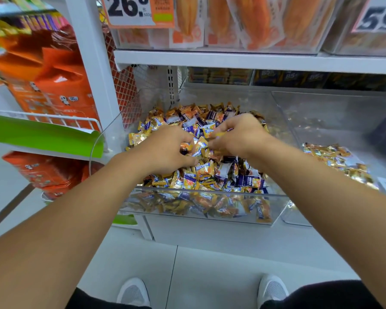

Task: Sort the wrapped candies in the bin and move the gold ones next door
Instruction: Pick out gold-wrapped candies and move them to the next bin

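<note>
A clear plastic bin (209,194) on the low shelf holds a heap of wrapped candies (209,175), orange-and-blue ones mixed with dark purple ones. Both my hands are down in the heap. My left hand (165,150) has its fingers curled round several candies near the middle. My right hand (238,134) pinches a small orange-gold candy (218,134) at its fingertips, close to the left hand. The neighbouring clear bin (299,121) on the right holds a smaller pile of gold candies (339,161).
A white shelf board (254,60) with orange snack packs and price signs hangs just above the bins. To the left stand a white upright (91,63), a green-edged rack (42,134) and orange bags. My shoes show on the floor below.
</note>
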### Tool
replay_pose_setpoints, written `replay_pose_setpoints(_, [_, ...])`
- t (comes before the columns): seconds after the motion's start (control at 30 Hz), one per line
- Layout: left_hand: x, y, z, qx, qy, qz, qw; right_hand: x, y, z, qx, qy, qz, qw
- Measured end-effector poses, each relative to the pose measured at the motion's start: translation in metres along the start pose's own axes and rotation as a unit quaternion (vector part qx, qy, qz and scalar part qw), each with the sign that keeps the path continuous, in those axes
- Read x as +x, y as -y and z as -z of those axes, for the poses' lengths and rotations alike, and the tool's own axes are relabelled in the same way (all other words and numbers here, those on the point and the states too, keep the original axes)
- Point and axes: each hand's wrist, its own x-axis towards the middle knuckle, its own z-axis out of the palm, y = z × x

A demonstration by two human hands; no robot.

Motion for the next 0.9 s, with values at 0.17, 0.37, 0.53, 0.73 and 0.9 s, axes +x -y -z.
replay_pose_setpoints(0.17, [-0.001, 0.001, 0.011, -0.223, 0.001, 0.095, 0.970, 0.001, 0.003, 0.020, 0.276, 0.040, -0.112, 0.954])
replay_pose_setpoints(0.37, [-0.002, 0.001, 0.017, -0.425, -0.043, 0.151, 0.891, -0.004, -0.006, 0.002, -0.336, 0.064, 0.105, 0.934])
replay_pose_setpoints(0.53, [0.004, 0.001, 0.002, -0.136, -0.086, 0.010, 0.987, -0.002, 0.006, 0.019, 0.123, 0.027, -0.065, 0.990])
replay_pose_setpoints(0.73, [0.010, -0.006, -0.007, 0.047, -0.038, -0.029, 0.998, -0.003, 0.000, 0.023, 0.028, 0.036, -0.059, 0.997])
replay_pose_setpoints(0.9, [0.009, -0.001, -0.009, 0.034, -0.036, -0.037, 0.998, -0.014, -0.003, 0.026, -0.331, 0.184, 0.085, 0.921])
